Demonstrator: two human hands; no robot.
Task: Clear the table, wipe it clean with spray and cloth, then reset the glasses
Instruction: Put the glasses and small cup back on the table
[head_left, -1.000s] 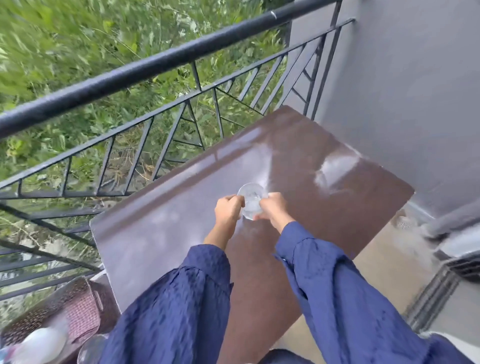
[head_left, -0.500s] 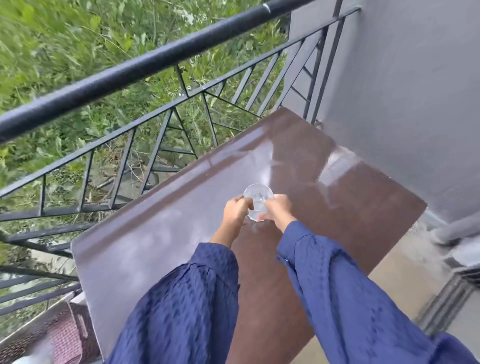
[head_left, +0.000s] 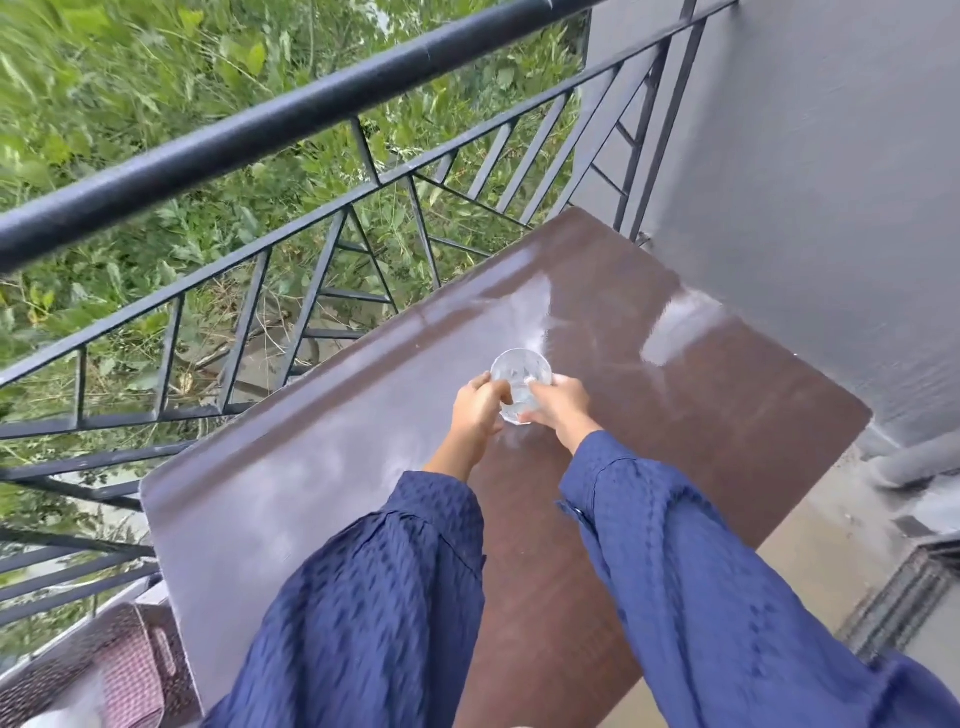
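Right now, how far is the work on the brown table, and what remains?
Done, it seems: the glossy brown tabletop carries nothing but one glass and shows wipe streaks. In hand: the left hand and right hand both grip a clear drinking glass at the table's middle. Left: letting go of it; any further glasses are not in view.

Basket (head_left: 78, 670) cropped, its contents blurred

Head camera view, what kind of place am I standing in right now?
Most likely a small outdoor balcony: a dark metal railing with green bushes beyond, a grey wall, and a brown table against the rail.
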